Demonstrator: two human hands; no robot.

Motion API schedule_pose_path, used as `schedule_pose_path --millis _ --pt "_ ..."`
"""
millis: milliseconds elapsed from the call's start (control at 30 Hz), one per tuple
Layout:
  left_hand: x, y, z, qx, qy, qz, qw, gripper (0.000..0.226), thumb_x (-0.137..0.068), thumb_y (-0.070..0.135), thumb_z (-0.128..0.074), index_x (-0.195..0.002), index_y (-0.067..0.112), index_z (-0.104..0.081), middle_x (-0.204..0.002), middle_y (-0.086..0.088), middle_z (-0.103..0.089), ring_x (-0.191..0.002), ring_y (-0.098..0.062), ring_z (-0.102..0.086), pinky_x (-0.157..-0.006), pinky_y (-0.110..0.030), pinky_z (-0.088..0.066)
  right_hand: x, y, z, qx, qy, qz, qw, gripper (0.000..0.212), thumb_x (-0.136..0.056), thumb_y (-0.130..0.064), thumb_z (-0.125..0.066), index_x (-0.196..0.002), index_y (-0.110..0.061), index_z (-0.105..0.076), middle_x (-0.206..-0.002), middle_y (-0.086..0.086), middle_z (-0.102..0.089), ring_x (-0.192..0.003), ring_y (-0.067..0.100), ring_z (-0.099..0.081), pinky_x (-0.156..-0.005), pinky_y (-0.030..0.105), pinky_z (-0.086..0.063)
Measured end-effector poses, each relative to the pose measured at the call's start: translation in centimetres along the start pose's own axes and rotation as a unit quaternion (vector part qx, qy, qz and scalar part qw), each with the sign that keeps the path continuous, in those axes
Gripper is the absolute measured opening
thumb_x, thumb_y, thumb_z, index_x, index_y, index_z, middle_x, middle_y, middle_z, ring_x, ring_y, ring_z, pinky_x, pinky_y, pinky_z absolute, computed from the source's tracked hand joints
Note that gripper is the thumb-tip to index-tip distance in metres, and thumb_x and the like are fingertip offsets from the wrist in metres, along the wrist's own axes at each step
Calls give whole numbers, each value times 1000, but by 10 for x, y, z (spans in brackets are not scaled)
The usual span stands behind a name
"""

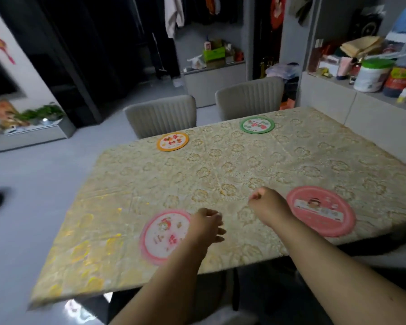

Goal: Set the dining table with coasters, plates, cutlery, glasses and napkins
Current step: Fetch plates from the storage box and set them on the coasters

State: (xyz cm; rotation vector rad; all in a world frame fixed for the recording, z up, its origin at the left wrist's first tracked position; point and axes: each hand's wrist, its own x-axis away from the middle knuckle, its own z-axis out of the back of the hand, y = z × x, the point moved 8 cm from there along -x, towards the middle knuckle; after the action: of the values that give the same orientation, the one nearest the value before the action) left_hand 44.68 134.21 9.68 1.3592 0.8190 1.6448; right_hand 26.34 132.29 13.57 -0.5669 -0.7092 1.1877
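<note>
Neither grip holds anything: left hand [206,227], right hand [266,204] blurred.

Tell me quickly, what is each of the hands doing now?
Left hand: loosely curled, holds nothing, beside a pink coaster.
Right hand: curled into a fist, holds nothing.

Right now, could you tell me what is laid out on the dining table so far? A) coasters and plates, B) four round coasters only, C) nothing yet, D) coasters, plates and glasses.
B: only four round coasters lie on the tablecloth: the orange coaster and green coaster on the far side, the white pink-rimmed coaster and pink coaster on the near side; no plates or glasses show.
</note>
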Motion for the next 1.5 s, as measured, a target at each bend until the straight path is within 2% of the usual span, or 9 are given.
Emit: schedule_pose_path --millis 133,300,367,500,767,1000,1200,1300,1500 --pt "39 -30 110 34 47 3 998 5 -97 9 -49 -95 6 -53 -76 -9 -56 -54 -17 -56 -45 -23 -46 53 -74 -85 -4 -46 44 998 9 -88 -23 -53 -89 -20 -60 -81 -2 -60 -77 21 -57 -62 26 -41" --pt "94 -81 253 61 116 1 991 11 -97 8 -49 -86 10 -52 -76 -9 -56 -54 -18 -56 -46 -23 -45 128 -166 -201 -9 -101 108 989 10 -90 -27 -55 -94 -19 -60 -84 -2 -60 -85 21 -59 -67 27 -41" --pt "117 -101 307 78 147 4 986 14 -97 6 -49 -83 10 -52 -74 -9 -54 -52 -18 -53 -46 -23 -44 158 -200 -246 -11 -125 128 984 11 -89 -29 -57 -91 -19 -61 -85 -1 -61 -85 23 -59 -71 30 -44" --pt "162 -135 400 106 183 12 977 22 -94 -1 -43 -75 9 -50 -70 -11 -46 -50 -18 -45 -48 -23 -39 212 -255 -327 -16 -178 167 970 13 -89 -31 -59 -85 -19 -58 -78 -3 -57 -83 24 -58 -69 28 -41" --pt "190 -185 522 174 262 46 948 10 -95 6 -48 -89 9 -56 -82 -13 -57 -60 -20 -55 -50 -25 -47 260 -334 -439 -10 -233 195 953 13 -88 -29 -58 -86 -17 -61 -75 -6 -59 -78 19 -58 -68 28 -44" --pt "150 -199 607 178 261 63 947 10 -94 5 -48 -89 8 -56 -79 -11 -55 -58 -20 -54 -50 -24 -46 241 -393 -526 -17 -251 191 949 15 -89 -31 -59 -87 -17 -62 -78 -6 -60 -82 18 -59 -69 28 -43" --pt "76 -183 712 147 264 80 950 12 -93 3 -48 -86 6 -57 -76 -12 -54 -54 -21 -53 -51 -26 -44 178 -463 -596 -68 -261 165 949 12 -90 -28 -59 -85 -17 -61 -78 -7 -59 -80 17 -57 -69 27 -43" --pt "35 -165 758 121 255 73 957 19 -94 1 -45 -80 8 -55 -75 -11 -53 -52 -19 -52 -53 -26 -43 141 -504 -619 -112 -248 150 951 11 -89 -26 -60 -85 -16 -62 -79 -5 -62 -82 19 -59 -72 28 -44" --pt "-58 -121 828 91 218 40 971 17 -95 5 -47 -83 10 -56 -78 -11 -54 -56 -19 -53 -53 -26 -46 68 -566 -652 -153 -192 132 960 8 -86 -24 -62 -81 -18 -62 -82 0 -67 -82 23 -63 -72 31 -47"
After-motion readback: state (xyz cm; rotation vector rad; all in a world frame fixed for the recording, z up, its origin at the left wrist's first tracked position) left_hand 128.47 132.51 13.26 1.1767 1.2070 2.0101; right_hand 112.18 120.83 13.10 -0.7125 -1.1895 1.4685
